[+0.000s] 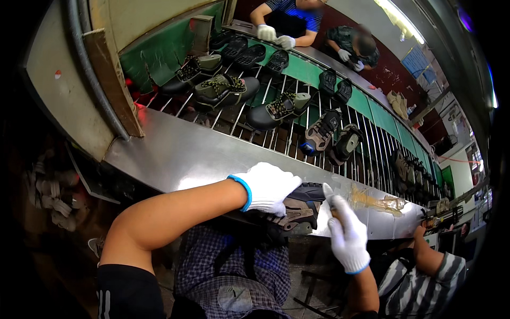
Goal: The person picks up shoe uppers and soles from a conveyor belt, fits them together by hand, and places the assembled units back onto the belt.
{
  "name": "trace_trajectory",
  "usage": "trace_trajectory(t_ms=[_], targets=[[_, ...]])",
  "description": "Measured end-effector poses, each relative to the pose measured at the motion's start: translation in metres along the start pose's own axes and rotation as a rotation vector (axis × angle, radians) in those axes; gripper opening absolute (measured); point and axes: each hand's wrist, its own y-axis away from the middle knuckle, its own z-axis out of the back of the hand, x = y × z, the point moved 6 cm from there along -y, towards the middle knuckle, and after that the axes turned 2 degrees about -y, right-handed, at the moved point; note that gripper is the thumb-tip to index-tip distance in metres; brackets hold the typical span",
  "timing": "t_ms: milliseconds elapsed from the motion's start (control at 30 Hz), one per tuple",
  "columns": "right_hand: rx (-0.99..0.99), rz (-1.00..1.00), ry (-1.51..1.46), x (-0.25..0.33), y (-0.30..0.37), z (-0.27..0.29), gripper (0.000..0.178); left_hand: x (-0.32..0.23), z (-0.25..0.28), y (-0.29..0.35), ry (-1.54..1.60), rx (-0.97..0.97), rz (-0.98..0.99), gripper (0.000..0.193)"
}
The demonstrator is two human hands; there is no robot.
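Note:
My left hand (268,187), in a white knit glove with a blue cuff, grips a brown-and-black shoe (298,215) at the front edge of the metal counter. The shoe lies on its side, its black sole (312,190) turned away from me. Just right of it, my gloved right hand (348,236) is closed round a slim tool with a tan handle (335,213). A pale tip (328,190) points up beside the sole; the tool's exact kind cannot be made out.
Beyond the steel counter (175,154) runs a rack of metal rods over a green belt. It carries black shoes (226,91), brown shoes (321,133) and loose black soles (249,56). Two gloved people work across it; another person in stripes (425,282) sits at my right.

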Motion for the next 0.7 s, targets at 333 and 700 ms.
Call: trace_trajectory(t_ms=[333, 700], targets=[[0.259, 0.074, -0.074, 0.014, -0.025, -0.023, 0.072, 0.024, 0.012, 0.044, 0.146, -0.092, 0.143, 0.101], [0.359, 0.025, -0.204, 0.019, -0.018, -0.038, 0.053, 0.015, 0.008, 0.046, 0.084, -0.081, 0.070, 0.082]])
